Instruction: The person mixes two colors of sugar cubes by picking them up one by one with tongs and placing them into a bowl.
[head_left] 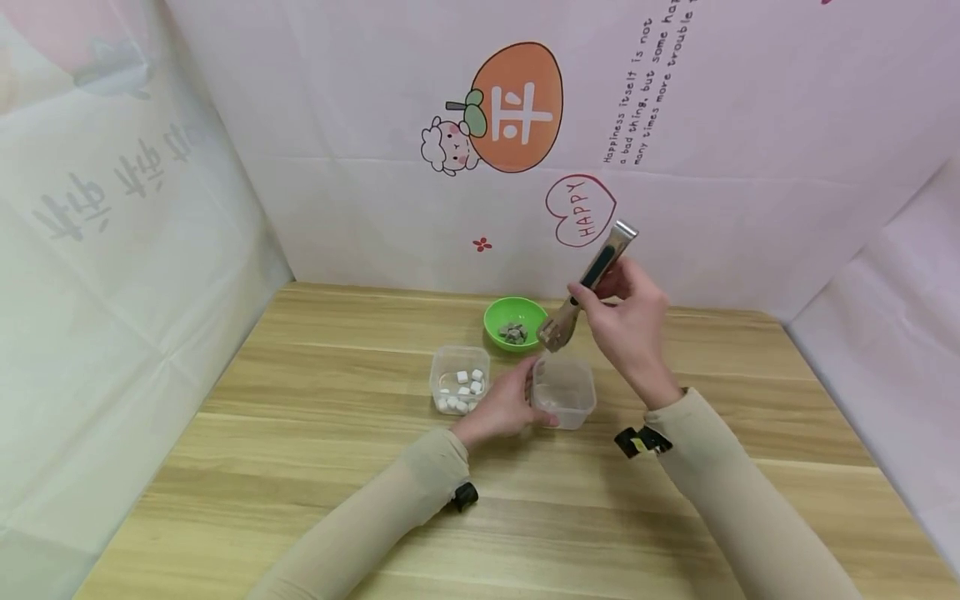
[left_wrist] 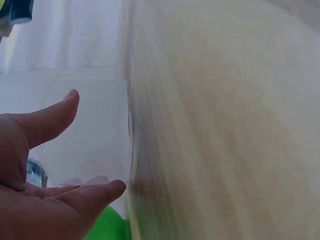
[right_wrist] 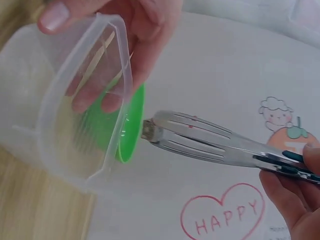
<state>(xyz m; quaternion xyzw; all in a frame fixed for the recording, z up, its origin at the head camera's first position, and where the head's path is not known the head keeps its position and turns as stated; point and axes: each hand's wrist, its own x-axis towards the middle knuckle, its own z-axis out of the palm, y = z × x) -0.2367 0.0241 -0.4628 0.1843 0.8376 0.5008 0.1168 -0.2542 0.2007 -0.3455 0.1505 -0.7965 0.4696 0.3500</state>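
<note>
Bright and evenly diffused in the head view, with soft shading on the bench (head_left: 360, 350) under the sleeves (head_left: 738, 492) toward the near edge. Sharp enough to read the print on the wall covering (head_left: 405, 225); stretched toward the bench's left and right edges. Glinting on the metal tongs (head_left: 597, 271). Hazier in the left wrist view: smeared and low in contrast across the bench, darkened on the left fingers (left_wrist: 95, 201) against a pale background. Clearer in the right wrist view, whitish with sheen along the rim of the clear container (right_wrist: 57, 97), blurred over the bench.
</note>
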